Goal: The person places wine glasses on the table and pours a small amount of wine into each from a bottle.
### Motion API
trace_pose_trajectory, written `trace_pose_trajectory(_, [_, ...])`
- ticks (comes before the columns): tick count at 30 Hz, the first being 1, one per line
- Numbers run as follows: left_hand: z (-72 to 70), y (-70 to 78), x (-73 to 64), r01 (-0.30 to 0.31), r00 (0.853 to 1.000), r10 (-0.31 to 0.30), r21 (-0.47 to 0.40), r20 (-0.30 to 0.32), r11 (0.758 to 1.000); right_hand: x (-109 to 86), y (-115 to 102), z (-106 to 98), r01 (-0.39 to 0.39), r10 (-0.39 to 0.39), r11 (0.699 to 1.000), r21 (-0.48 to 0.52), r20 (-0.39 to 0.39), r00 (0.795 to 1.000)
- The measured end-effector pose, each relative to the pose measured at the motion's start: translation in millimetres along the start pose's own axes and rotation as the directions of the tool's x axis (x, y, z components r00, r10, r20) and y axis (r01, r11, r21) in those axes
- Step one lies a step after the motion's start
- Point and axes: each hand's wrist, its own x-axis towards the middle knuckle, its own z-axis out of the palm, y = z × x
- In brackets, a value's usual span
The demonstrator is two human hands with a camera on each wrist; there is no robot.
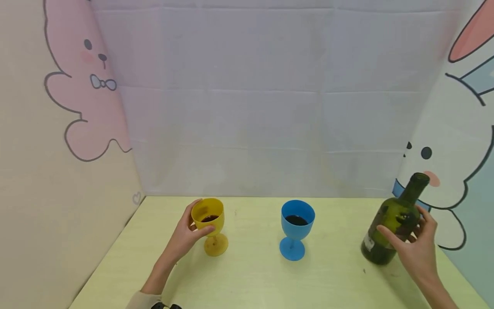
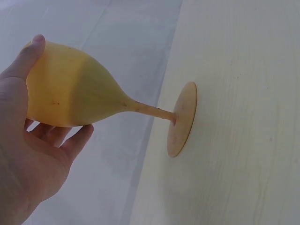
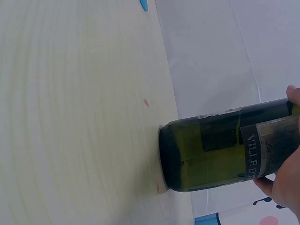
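A yellow goblet (image 1: pixel 209 217) with dark liquid in it stands on the pale green table (image 1: pixel 254 274) at the left. My left hand (image 1: pixel 198 223) grips its bowl, thumb in front and fingers behind. The left wrist view shows the same goblet (image 2: pixel 70 89) cupped in that hand (image 2: pixel 58 89), foot on the table. A blue goblet (image 1: pixel 297 225) with dark liquid stands in the middle, untouched. At the right my right hand (image 1: pixel 405 224) holds a dark green wine bottle (image 1: pixel 393 223) round its body. The bottle (image 3: pixel 211 150) leans slightly, base on the table, in that hand (image 3: pixel 279 138).
A white cloth backdrop (image 1: pixel 262 107) closes the back of the table. Side walls with rabbit drawings stand close at the left (image 1: pixel 81 86) and the right (image 1: pixel 451 141). A sliver of the blue goblet's foot (image 3: pixel 144 3) shows in the right wrist view.
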Motion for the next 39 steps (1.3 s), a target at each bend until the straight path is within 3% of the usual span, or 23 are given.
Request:
trace_pose_trajectory(9, [3.2,5.1,-0.9,0.005,1.000,-0.005,0.039,-0.002,0.999,-5.2,0,-5,0.065,-0.062,0.997,-0.035,0.078,0.995])
trace_pose_trajectory(12, [3.3,8.9,-0.2,-0.042,0.999,0.042,0.058,-0.008,0.997,-7.0,-4,-8,0.074,-0.074,0.997,-0.001,0.026,0.997])
trace_pose_trajectory(14, [2.7,14.0,0.1,-0.074,0.997,0.076,0.076,-0.023,0.994,-7.6,-7,-12,0.143,-0.142,0.989,0.032,-0.051,0.989])
trace_pose_trajectory(16, [2.3,19.7,0.3,-0.099,0.994,0.104,0.109,-0.040,0.989,-7.4,-9,-16,0.255,-0.248,0.966,0.039,-0.130,0.960])
trace_pose_trajectory(17, [2.4,22.5,0.2,-0.110,0.992,0.118,0.133,-0.047,0.985,-7.1,-10,-18,0.318,-0.311,0.948,0.022,-0.163,0.936])
trace_pose_trajectory(20, [4.9,31.1,0.6,-0.191,0.976,0.208,0.208,-0.063,0.959,-6.6,-15,-21,0.513,-0.505,0.858,-0.027,-0.227,0.833])
trace_pose_trajectory(22, [8.2,35.7,1.3,-0.263,0.956,0.289,0.271,-0.059,0.926,-7.3,-19,-21,0.598,-0.597,0.798,-0.074,-0.232,0.768])
trace_pose_trajectory(24, [11.9,40.3,2.0,-0.336,0.926,0.375,0.347,-0.049,0.876,-8.8,-24,-19,0.665,-0.667,0.740,-0.098,-0.234,0.707])
trace_pose_trajectory(27, [16.0,46.3,3.5,-0.407,0.880,0.474,0.458,-0.035,0.790,-10.9,-31,-15,0.719,-0.726,0.684,-0.124,-0.211,0.654])
trace_pose_trajectory(29, [18.3,49.5,4.6,-0.439,0.847,0.531,0.523,-0.030,0.730,-12.6,-34,-12,0.746,-0.752,0.656,-0.116,-0.190,0.632])
trace_pose_trajectory(31, [20.2,51.9,6.3,-0.474,0.812,0.583,0.563,-0.018,0.677,-13.8,-38,-9,0.763,-0.766,0.640,-0.094,-0.158,0.623])
trace_pose_trajectory(36, [26.8,59.5,8.6,-0.547,0.747,0.663,0.607,0.042,0.577,-15.8,-49,-2,0.775,-0.779,0.627,-0.079,-0.056,0.624])
trace_pose_trajectory(39, [33.5,67.5,8.3,-0.572,0.715,0.694,0.637,0.078,0.517,-16.8,-56,3,0.800,-0.805,0.593,-0.095,-0.022,0.594])
